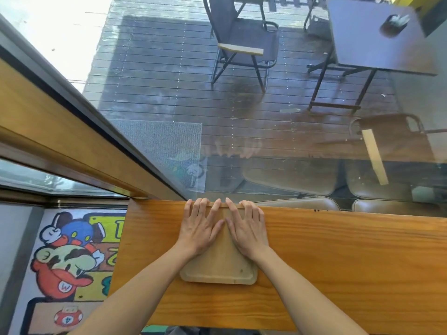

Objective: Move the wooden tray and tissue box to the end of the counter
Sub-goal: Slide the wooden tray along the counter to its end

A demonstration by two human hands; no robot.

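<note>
A pale wooden tray (219, 267) with rounded corners lies on the orange-brown wooden counter (338, 262), near the counter's left end and reaching its far edge by the window. My left hand (200, 228) and my right hand (246, 228) both lie flat on the tray's far half, side by side, thumbs nearly touching. Their fingertips curl over the tray's far rim. Only the tray's near half shows. No tissue box is in view.
A glass window (242, 117) rises just behind the counter's far edge, with a wooden frame (72, 146) slanting at the left. The counter ends at the left above a cartoon mural (72, 257). Padded stool seats (302, 201) show behind the counter's far edge.
</note>
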